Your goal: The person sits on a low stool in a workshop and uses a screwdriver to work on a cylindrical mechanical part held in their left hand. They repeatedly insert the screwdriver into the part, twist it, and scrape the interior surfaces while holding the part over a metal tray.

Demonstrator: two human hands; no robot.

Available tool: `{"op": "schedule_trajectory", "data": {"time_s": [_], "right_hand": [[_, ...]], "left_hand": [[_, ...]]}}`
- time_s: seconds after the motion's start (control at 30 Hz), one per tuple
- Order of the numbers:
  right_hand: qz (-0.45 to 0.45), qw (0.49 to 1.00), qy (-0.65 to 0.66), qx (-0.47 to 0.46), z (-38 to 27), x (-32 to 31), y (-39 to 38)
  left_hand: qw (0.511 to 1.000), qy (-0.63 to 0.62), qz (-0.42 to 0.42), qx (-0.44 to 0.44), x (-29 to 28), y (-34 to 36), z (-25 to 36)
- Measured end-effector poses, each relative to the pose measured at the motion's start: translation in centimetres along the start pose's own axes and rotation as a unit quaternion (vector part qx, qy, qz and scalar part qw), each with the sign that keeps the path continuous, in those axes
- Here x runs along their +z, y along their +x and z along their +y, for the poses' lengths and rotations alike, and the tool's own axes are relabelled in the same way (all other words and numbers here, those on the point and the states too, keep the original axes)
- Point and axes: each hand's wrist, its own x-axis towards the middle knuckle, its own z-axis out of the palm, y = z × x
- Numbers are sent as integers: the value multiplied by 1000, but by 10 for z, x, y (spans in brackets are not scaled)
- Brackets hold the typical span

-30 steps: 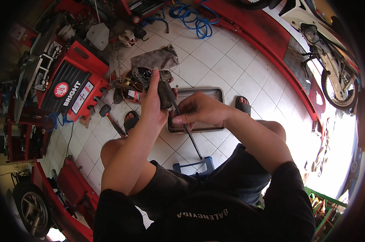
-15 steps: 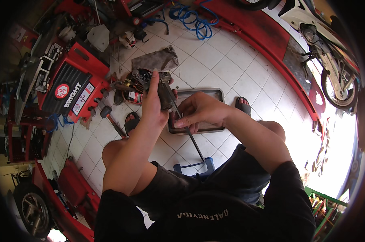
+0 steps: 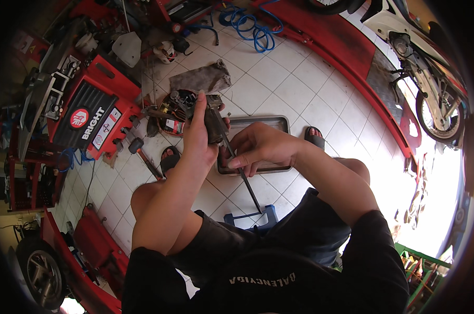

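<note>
My left hand (image 3: 200, 136) grips a dark grimy metal part (image 3: 215, 126) upright, thumb along its side. From that part a long dark thin rod (image 3: 250, 188) runs diagonally down to the right. Fingers of my right hand (image 3: 258, 149) are closed on this rod just below the part. Behind the right hand lies a shallow metal tray (image 3: 285, 125) on the tiled floor. Beyond my left hand are a grey rag (image 3: 197, 78) and a cluster of small dark parts and tools (image 3: 171, 123). Under the rod's lower end is a blue low stand (image 3: 270, 217).
A red-and-black machine (image 3: 90, 104) stands at left, with a hammer (image 3: 148, 159) beside it. Blue hoses (image 3: 258, 31) lie at the top. A red lift platform (image 3: 341, 63) and white motorbike (image 3: 425, 99) are at right, a loose wheel (image 3: 40, 272) at lower left.
My right hand and the rod have moved a little downward, toward my body. My left hand and the metal part have also shifted very slightly down.
</note>
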Motion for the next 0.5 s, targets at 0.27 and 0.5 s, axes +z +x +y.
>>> {"op": "schedule_trajectory", "data": {"time_s": [0.27,0.5], "right_hand": [[-47,996,38,-68,13,4,8],[-18,999,28,-8,7,-5,2]], "left_hand": [[1000,1,-2,-7,-3,1,1],[1000,-4,-3,-4,-1,2,2]]}}
